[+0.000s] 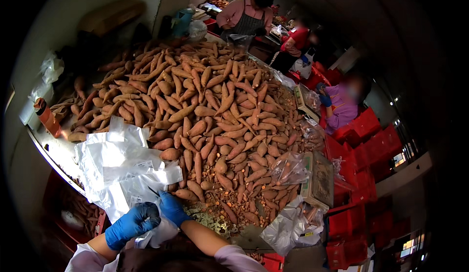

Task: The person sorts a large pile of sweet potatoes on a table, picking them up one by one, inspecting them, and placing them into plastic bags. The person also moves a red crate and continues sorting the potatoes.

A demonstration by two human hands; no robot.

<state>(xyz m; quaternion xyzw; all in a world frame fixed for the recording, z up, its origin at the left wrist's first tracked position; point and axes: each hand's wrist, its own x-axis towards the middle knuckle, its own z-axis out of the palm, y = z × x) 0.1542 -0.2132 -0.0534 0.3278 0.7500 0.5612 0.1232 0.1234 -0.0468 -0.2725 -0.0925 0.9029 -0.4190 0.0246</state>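
My left hand (133,225), in a blue glove with darkened fingers, is curled above a clear plastic bag (165,231) at the table's near edge. Whether its fingers grip that bag cannot be made out. Just right of it, my right hand (173,209), also blue-gloved, is closed on a thin dark tool (153,191), perhaps a small knife, that points up and left. Beyond both hands lies a spread of flat clear plastic bags (117,158), some bearing labels. A large heap of sweet potatoes (205,118) covers most of the table, with cut ends and small pieces near my right hand.
A scale (318,180) stands at the right edge beside bagged sweet potatoes (289,169); another scale (306,101) is farther back. An orange bottle (47,118) stands left. Red crates (351,176) line the right side. Several people (253,15) work across and beside the table.
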